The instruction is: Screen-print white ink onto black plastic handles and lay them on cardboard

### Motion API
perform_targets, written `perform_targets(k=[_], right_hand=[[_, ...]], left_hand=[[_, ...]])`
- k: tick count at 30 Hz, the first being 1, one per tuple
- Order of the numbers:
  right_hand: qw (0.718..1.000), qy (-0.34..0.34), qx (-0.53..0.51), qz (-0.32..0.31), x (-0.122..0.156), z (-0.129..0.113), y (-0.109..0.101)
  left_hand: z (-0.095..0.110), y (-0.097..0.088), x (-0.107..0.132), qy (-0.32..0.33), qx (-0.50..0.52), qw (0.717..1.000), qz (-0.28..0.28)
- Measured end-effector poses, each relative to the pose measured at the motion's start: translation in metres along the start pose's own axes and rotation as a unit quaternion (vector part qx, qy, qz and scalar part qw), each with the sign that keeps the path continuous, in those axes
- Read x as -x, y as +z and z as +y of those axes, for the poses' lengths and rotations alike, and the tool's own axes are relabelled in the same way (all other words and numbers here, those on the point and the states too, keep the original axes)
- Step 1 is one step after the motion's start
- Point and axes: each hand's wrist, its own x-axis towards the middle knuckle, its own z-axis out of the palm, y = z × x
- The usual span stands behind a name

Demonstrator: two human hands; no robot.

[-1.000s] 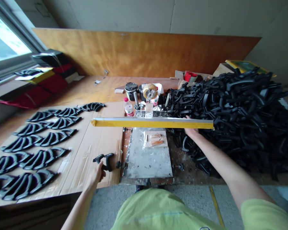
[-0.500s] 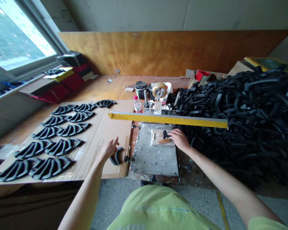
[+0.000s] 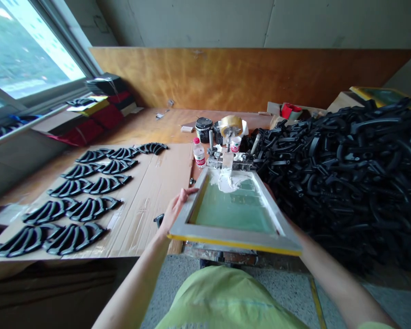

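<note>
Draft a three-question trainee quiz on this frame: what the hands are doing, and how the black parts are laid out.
1. True or false: the left hand rests on the left side of the screen frame.
2. Where is the right hand?
A. on the water bottle
B. hidden under the frame's right side
C. in the heap of black parts
3. Fill in: the black parts in rows lie on a sheet of ____.

Key: 1 true; 2 B; 3 cardboard.
</note>
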Motion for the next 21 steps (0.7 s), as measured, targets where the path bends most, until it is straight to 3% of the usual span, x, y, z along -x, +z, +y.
perform_targets(k=[2,5,8,11,15,19,21], right_hand=[[0.998,0.023,0.014,0.064,-0.016,0.007,-0.016],[0.991,-0.024,0.046,0.122,-0.056,-0.014,-0.021],[0.988,-0.099,0.091,0.072,-0.099,-0.054,-0.007],[0.986,-0.11,0.123,-0.021,-0.118,-0.078,0.012],[0.982,-0.119,0.09,-0.115,-0.094,-0.076,0.022],[0.959,-0.231,0.055,-0.155,-0.053,-0.067,0.007],[0.944,-0.276,0.034,-0.177,-0.046,-0.065,-0.004]], left_hand=[[-0.033,-0.004,0.01,-0.054,-0.018,0.998,-0.019],[-0.079,0.0,0.014,-0.098,-0.008,0.995,-0.02],[-0.109,0.005,0.008,-0.095,-0.043,0.995,0.0],[-0.123,0.005,0.004,-0.085,-0.075,0.994,0.003],[-0.128,0.003,0.004,-0.091,-0.066,0.994,-0.004],[-0.131,0.003,0.004,-0.086,-0.067,0.994,0.003],[-0.131,0.004,0.004,-0.083,-0.07,0.994,0.005]])
